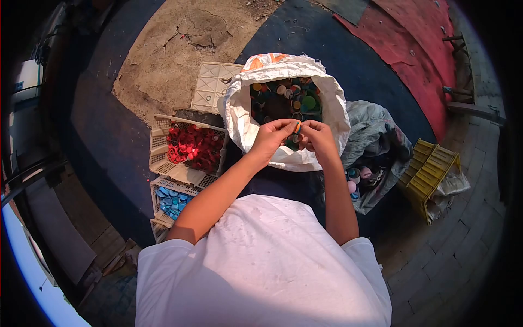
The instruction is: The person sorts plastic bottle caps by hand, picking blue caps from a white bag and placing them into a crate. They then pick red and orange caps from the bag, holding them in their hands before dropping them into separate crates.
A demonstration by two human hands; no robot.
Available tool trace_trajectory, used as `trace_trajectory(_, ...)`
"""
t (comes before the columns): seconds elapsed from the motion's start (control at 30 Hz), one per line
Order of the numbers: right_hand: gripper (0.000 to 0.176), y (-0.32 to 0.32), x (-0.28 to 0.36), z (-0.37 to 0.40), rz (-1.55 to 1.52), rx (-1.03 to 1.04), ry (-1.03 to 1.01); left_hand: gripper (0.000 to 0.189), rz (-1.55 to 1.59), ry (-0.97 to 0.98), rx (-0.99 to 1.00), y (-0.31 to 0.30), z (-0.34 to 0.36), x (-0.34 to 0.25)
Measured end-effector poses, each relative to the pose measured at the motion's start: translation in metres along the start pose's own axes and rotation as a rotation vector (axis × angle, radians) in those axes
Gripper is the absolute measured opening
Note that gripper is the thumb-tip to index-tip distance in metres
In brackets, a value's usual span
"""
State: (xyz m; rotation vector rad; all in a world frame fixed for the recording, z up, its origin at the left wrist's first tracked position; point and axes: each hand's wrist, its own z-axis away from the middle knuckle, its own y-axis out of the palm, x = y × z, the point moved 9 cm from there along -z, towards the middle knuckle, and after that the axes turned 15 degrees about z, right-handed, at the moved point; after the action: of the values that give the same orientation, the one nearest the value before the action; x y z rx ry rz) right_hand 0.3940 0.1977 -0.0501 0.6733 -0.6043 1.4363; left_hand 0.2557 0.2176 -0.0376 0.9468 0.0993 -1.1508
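Observation:
Both my hands meet over the mouth of a white woven sack [333, 103]. My left hand [269, 140] is closed, its thumb and fingers pinching a small bottle cap [297, 127] that looks orange and dark blue. From the other side, my right hand [320, 140] pinches the same cap with its fingertips. Below them, the sack holds many mixed caps, among them a large green lid [309, 102] and several white, orange and dark ones. The cap's details are too small to make out.
To the left stand a crate of red caps [193, 146] and a crate of blue caps [172, 203]. A pale crate [210, 87] lies behind them. At right are an open grey sack [366, 113] with mixed items and a yellow crate [430, 170].

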Motion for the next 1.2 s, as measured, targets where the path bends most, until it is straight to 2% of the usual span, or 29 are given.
trace_trajectory(0.13, 0.014, -0.001, 0.002, 0.003, -0.07, -0.006, -0.057, 0.026, -0.135, 0.163, -0.028, -0.005, -0.001, -0.01)
trace_trajectory(0.37, 0.01, -0.02, 0.019, 0.022, -0.001, -0.179, -0.156, 0.023, -0.18, 0.275, -0.219, -0.029, -0.007, -0.015)
trace_trajectory(0.57, 0.009, -0.034, 0.014, 0.025, -0.038, -0.305, -0.25, 0.022, -0.273, 0.173, -0.195, -0.017, -0.003, -0.002)
trace_trajectory(0.77, 0.008, -0.037, 0.006, 0.023, -0.125, -0.351, -0.277, 0.023, -0.589, 0.235, -0.167, -0.016, -0.003, 0.008)
trace_trajectory(0.87, 0.013, -0.037, -0.008, 0.015, -0.174, -0.329, -0.282, 0.024, -0.793, 0.293, -0.134, 0.007, 0.011, -0.007)
trace_trajectory(0.97, 0.014, -0.037, -0.006, 0.017, -0.175, -0.332, -0.236, 0.023, -1.015, 0.432, -0.09, 0.022, 0.017, -0.014)
trace_trajectory(1.0, 0.012, -0.037, -0.005, 0.019, -0.165, -0.342, -0.213, 0.025, -0.963, 0.386, -0.129, 0.016, 0.015, -0.014)
trace_trajectory(1.1, 0.014, -0.038, 0.006, 0.018, -0.01, -0.387, -0.339, 0.033, -0.758, 0.265, -0.203, -0.001, 0.006, -0.007)
trace_trajectory(1.17, 0.015, -0.034, 0.015, 0.024, 0.217, -0.401, -0.327, 0.038, -0.561, 0.215, -0.208, -0.014, -0.004, 0.001)
trace_trajectory(1.2, 0.016, -0.03, 0.022, 0.028, 0.331, -0.406, -0.322, 0.045, -0.322, 0.037, -0.1, -0.014, -0.007, 0.011)
